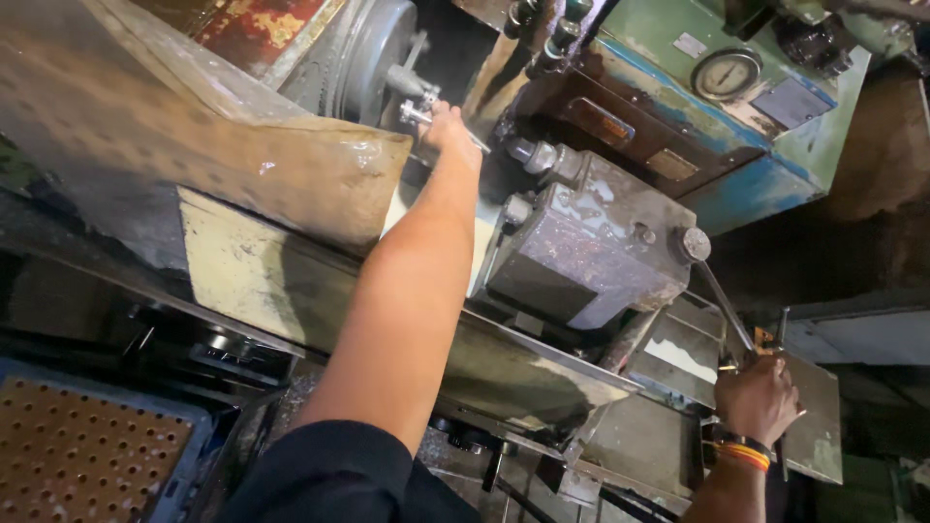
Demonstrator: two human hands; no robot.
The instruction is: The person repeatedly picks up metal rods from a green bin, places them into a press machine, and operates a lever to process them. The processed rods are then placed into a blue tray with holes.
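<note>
A small shiny metal workpiece [418,111] sticks out from the round grey steel chuck [373,58] of an old, oil-stained lathe, near the top centre of the view. The left hand [449,126] reaches far forward, arm outstretched, and touches this piece; its fingers curl around it, though the exact grip is partly hidden by the back of the hand. Just right of the hand sits a bulky grey metal tool block [586,247], greasy and worn. A thin steel lever [722,305] runs from a round knob on that block down to the lower right. There the right hand [758,397], wearing a black and orange wristband [744,450], closes its fingers around the lever's end. Behind the block stands a green and blue machine housing [775,136] with a round dial gauge [727,73]. A rusty curved metal guard [194,145] fills the upper left. At the lower left lies a blue tray with an orange perforated panel [87,455].
</note>
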